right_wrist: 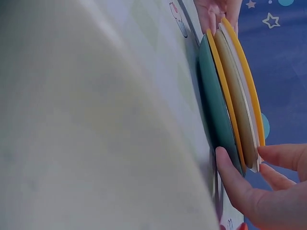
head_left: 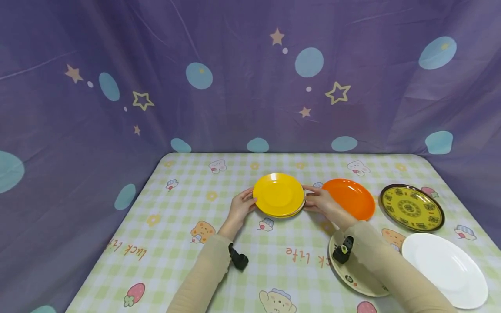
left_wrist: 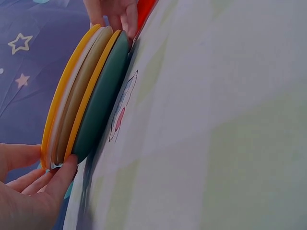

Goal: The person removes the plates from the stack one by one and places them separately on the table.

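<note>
Both hands hold the sides of a stack of small plates [head_left: 278,194] near the middle of the table. My left hand [head_left: 240,208] pinches its left edge; across from it, my right hand [head_left: 321,202] grips the right edge. The top plate is plain yellow. In the left wrist view, a yellow rim, pale and tan rims, a second yellow rim and a dark green plate [left_wrist: 103,103] at the bottom show edge-on. The right wrist view shows the right thumb [right_wrist: 225,160] at the green plate and fingers along the upper rims. The stack stands close over the tablecloth.
An orange plate [head_left: 348,198] lies just beyond the right hand. Farther right are a dark-rimmed patterned plate [head_left: 411,208] and a white oval plate [head_left: 444,269]. A cream plate [head_left: 362,282] is partly hidden beneath the right forearm. A purple curtain [head_left: 242,113] hangs behind the checked tablecloth [head_left: 176,226].
</note>
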### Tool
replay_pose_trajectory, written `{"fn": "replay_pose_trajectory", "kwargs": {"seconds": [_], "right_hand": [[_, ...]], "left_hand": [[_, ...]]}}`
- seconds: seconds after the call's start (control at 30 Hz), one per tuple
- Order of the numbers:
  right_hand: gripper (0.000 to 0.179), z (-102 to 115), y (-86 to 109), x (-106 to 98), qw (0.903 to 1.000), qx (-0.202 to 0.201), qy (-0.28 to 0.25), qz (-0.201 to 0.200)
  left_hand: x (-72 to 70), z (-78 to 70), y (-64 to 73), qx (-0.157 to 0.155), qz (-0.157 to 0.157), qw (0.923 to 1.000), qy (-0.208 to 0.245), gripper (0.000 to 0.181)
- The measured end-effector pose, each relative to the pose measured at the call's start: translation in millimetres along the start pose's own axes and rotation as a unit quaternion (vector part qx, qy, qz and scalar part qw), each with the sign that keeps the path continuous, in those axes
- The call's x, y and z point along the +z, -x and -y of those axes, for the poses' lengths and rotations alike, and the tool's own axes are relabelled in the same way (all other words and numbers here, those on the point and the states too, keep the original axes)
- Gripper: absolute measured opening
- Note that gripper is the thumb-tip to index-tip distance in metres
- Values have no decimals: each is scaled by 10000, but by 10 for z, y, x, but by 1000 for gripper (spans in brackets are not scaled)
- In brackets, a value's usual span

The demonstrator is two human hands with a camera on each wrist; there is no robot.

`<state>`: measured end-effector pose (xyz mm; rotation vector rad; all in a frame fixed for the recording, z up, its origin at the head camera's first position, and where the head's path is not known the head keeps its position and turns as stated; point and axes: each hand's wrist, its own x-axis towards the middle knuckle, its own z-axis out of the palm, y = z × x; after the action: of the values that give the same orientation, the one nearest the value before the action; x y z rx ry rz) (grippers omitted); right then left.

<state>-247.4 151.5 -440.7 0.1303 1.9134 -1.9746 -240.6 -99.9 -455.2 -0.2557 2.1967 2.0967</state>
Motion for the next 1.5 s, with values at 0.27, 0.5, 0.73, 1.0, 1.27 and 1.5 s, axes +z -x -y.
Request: {"fn": "replay_pose_trajectory", "kwargs": {"seconds": [0.27,0.5,0.73,1.0,1.27,1.5], "right_hand": [[50,3,-20,31,9998,121,108,-104],[51,19,-18,38,9999,89,108,-96],[51,35,-30,52,9998,140,37,-159],[51,30,-41,61,9994,254,10,-223],[51,31,-49,49,9995,239,-8,-208],[52,12,-31,27,9997,155,60,-160]], "left_hand": [[-33,-28,-4,-8,-79,9999,-97,40],[-61,-52,-14,13,-278,9995,-170,34],[-72,-48,-29,67,-395,9991,-97,30],[-94,-68,-33,-71,-580,9983,-46,25],[-86,-85,-40,-17,-688,9976,61,24],[-101,-28,-85,234,-713,9972,52,21]]}}
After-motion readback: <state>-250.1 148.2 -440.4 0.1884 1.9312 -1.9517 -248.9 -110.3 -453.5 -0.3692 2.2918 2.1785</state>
